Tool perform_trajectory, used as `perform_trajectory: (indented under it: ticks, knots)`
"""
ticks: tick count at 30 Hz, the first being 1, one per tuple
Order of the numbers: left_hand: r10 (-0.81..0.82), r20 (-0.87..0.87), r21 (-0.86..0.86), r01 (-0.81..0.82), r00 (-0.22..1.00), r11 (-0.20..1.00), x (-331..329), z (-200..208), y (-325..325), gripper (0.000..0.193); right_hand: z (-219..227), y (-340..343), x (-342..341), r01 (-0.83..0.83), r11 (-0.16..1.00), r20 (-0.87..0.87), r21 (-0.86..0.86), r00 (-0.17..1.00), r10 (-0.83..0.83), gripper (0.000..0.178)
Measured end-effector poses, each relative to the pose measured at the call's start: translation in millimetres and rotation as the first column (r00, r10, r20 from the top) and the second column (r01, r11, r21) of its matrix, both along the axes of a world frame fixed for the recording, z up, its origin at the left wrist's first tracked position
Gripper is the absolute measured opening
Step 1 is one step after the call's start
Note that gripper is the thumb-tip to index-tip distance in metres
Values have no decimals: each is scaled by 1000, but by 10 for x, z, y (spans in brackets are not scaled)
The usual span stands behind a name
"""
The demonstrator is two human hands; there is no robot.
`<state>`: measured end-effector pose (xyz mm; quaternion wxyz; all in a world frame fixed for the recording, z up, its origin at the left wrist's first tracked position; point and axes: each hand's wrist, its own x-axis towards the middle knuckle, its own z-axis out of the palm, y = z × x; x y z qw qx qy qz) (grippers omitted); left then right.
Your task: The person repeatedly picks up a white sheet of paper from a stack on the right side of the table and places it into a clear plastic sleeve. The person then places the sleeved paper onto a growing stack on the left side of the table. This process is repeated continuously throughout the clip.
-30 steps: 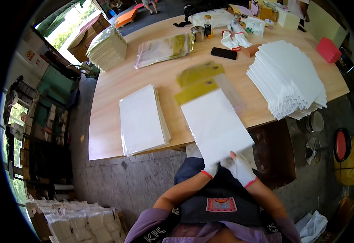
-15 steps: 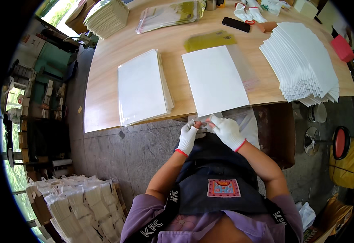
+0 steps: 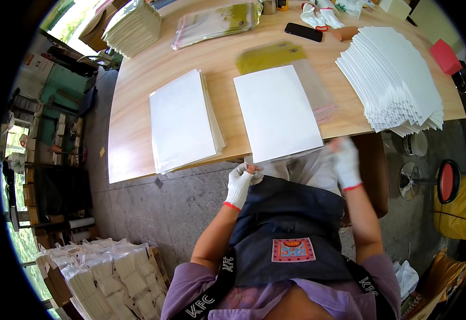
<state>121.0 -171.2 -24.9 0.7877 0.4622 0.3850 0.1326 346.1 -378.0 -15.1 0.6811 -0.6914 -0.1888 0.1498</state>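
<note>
Head view: a white sheet [image 3: 278, 114] lies at the centre of the frame on the table [image 3: 131, 106], covering part of the clear film sleeves [image 3: 270, 57] with yellow-green ends; how many sleeves lie beneath is hidden. At its lower left corner is the gloved left hand [image 3: 239, 188], fingers bent in together; whether they pinch the sheet, some film or nothing cannot be told. Near its lower right corner, the gloved right hand [image 3: 346, 164] is smeared by motion blur, so I cannot tell whether its fingers are closed or loose. Clear film between the hands blends into pale cloth, its outline hard to make out. A white stack [image 3: 184, 120] sits left of centre, a fanned white pile [image 3: 393, 80] at upper right. Along the top edge, a metal tin [image 3: 269, 6] and white gloves [image 3: 318, 17] are cut off.
</note>
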Motion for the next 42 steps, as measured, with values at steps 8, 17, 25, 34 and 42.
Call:
perform_trajectory:
  ticks: [8, 17, 25, 34, 42]
  knots:
    - [58, -182, 908, 145, 982, 393, -242, -146, 132, 13, -753, -2233, 258, -215, -535, -466, -817, 794, 392, 45]
    - [-142, -85, 995, 77, 986, -63, 2, -80, 166, 21, 275, -44, 13, -56, 802, 672, -595, 512, 535, 28]
    - [331, 270, -157, -298, 904, 942, 116, -45, -62, 23, -240, 162, -142, -87, 984, -396, -158, 918, 18, 24]
    - [115, 108, 608, -157, 988, 778, -390, 707, 404, 33, 75, 565, -393, -419, 908, -521, 3, 774, 359, 18]
    - [434, -9, 918, -165, 901, 362, -1205, 606, 1629, 40, 560, 2220, -1099, -662, 723, -306, -199, 743, 596, 22]
